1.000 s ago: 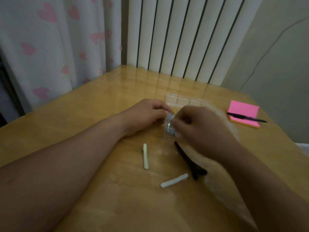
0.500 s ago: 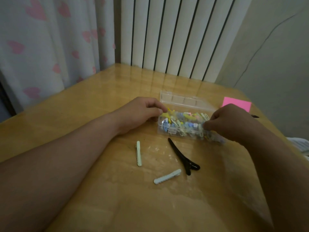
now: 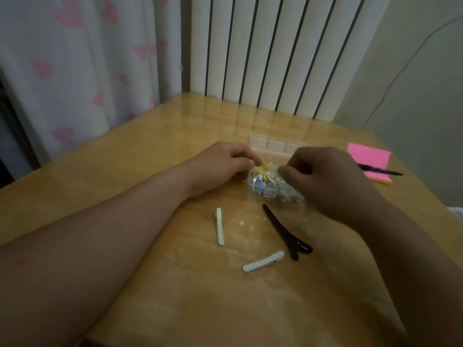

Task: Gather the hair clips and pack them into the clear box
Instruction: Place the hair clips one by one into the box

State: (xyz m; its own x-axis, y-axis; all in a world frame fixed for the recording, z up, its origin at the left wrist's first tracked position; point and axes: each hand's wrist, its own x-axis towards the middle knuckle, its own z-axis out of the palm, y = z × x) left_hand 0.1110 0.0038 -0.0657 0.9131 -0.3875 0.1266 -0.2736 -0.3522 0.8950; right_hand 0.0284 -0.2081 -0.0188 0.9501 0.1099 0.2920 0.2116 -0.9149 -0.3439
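Observation:
A clear box full of small coloured hair clips lies on the wooden table, its open lid lying behind it. My left hand pinches the box's left end. My right hand hovers over the box's right part with fingers curled and thumb tip at the contents; what it holds is hidden. Nearer to me, three loose clips lie on the table: a pale green clip, a pale blue clip and a long black clip.
A pink sticky-note pad with a black pen across it sits at the table's right edge. A heart-print curtain and a white radiator stand behind the table.
My right hand has moved left from the box's right end to over its middle, covering much of it. The left hand and the three loose clips have stayed put.

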